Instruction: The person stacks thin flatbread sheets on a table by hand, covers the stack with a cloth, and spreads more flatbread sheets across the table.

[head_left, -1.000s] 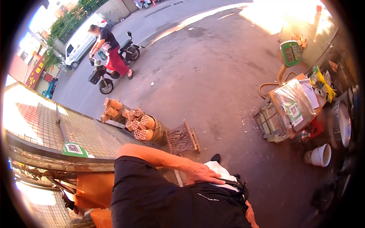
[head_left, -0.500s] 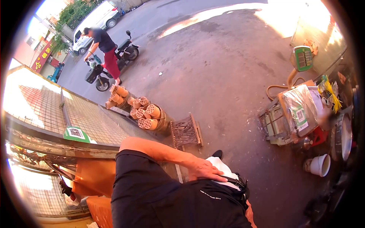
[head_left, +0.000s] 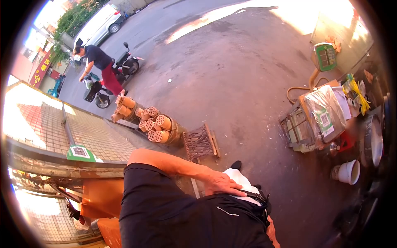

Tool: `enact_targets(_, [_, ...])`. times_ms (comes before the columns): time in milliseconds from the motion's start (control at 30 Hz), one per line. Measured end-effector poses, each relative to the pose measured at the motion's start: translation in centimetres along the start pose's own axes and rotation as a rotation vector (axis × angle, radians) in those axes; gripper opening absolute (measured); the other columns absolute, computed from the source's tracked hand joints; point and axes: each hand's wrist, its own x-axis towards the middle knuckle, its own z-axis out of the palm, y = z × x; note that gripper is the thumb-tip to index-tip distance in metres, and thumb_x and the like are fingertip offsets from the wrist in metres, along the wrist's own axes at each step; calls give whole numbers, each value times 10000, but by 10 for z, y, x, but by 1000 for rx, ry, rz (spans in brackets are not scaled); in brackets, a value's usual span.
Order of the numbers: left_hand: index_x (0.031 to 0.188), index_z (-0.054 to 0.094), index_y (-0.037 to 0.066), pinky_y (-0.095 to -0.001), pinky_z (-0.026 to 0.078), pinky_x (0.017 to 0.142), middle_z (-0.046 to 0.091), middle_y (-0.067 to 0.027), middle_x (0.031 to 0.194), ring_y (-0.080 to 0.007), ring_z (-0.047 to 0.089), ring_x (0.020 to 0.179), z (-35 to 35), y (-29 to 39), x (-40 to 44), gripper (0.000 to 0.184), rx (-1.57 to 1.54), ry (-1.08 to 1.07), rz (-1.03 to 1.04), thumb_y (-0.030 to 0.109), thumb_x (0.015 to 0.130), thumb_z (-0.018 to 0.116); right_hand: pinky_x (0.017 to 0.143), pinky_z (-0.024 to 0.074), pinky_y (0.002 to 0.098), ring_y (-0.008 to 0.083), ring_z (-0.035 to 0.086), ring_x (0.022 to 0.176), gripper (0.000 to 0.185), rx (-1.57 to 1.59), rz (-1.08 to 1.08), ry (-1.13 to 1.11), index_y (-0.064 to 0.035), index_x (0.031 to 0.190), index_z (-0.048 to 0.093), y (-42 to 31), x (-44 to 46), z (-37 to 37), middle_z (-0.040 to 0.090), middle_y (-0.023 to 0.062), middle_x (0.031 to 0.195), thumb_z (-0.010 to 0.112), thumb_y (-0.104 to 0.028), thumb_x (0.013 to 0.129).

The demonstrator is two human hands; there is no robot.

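My left hand (head_left: 222, 184) lies across my waist, its fingers stretched out over the top edge of a black waist bag (head_left: 259, 197). White cloth (head_left: 240, 181) shows just beyond the fingers. Part of my right hand or wrist (head_left: 271, 232) shows at the lower right, past the hem of my black shirt (head_left: 186, 219); its fingers are hidden. The tip of a dark shoe (head_left: 236, 165) pokes out beyond the white cloth.
At left, perforated clay-coloured cylinders (head_left: 163, 122) fill baskets beside a mesh fence (head_left: 95, 128). A slatted rack (head_left: 202, 143) stands nearby. To the right are a scale (head_left: 326, 56) and a white bucket (head_left: 348, 172). Farther off, a person (head_left: 98, 58) leans over a scooter (head_left: 131, 65).
The view has shifted slightly, so the surroundings sit a little more to the left and higher. My left hand stays at my waist.
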Motion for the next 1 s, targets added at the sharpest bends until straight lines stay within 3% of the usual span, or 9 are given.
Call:
enact_targets(200, [1580,152,108,-512,393,1067,318,-338,1490,-489,401,1345,-9,-13,4,1220,-18,-127,-1,361,592,823,876,511,493,459,597,1074,516,-56,-65,92,-10,1347,405,-32,-9,5,517,312,1306,591,-39,867])
enact_targets(367, [1580,98,72,-500,359,1117,280,-364,1502,-496,362,1376,-33,-24,24,1328,-87,-297,49,319,510,846,888,505,491,471,582,1113,628,-38,-45,125,35,1324,412,-52,-22,12,495,332,1326,668,-144,780])
enact_targets(400, [1578,101,63,-495,359,1121,283,-351,1507,-484,362,1381,-36,-27,29,1328,-47,-342,60,314,503,840,969,482,474,425,572,1166,425,-41,-8,194,63,1289,487,-62,-25,16,514,285,1333,550,-34,880])
enact_targets(500, [1574,107,54,-474,350,1136,301,-343,1498,-480,373,1374,-42,-34,41,1311,35,-471,119,302,509,829,986,459,460,391,526,1243,382,25,157,148,75,1276,520,-90,-32,17,456,253,1418,504,-77,926])
enact_targets(633, [1555,171,25,-462,369,1130,293,-329,1510,-463,377,1377,-44,-44,66,1199,-3,-532,173,244,557,798,998,449,454,351,501,1288,437,73,250,240,24,1349,508,-100,-53,40,438,207,1457,501,-79,925])
enact_targets(700, [1546,201,23,-457,383,1119,292,-324,1516,-459,395,1366,-51,-37,85,1127,-23,-575,161,182,580,760,1000,451,445,349,499,1292,517,86,248,274,-2,1370,503,-93,-64,53,427,211,1466,592,-141,880])
enact_targets(767, [1517,234,-7,-481,388,1106,310,-345,1505,-480,442,1327,-47,-42,98,1032,12,-571,211,261,673,764,997,453,435,347,501,1291,526,132,243,327,1,1359,505,-93,-70,40,416,212,1473,613,-182,878])
enact_targets(833, [1509,237,-3,-494,408,1086,324,-346,1501,-486,467,1303,-46,-37,117,938,3,-574,201,216,747,740,991,454,423,333,522,1273,504,126,206,420,2,1341,512,-87,-85,37,474,205,1425,614,-201,891])
enact_targets(1000, [1487,264,-8,-507,435,1060,323,-352,1498,-491,494,1271,-24,-42,159,826,86,-559,263,182,809,695,981,451,430,348,528,1253,522,114,207,552,-11,1358,487,-71,-129,36,493,210,1401,603,-235,901])
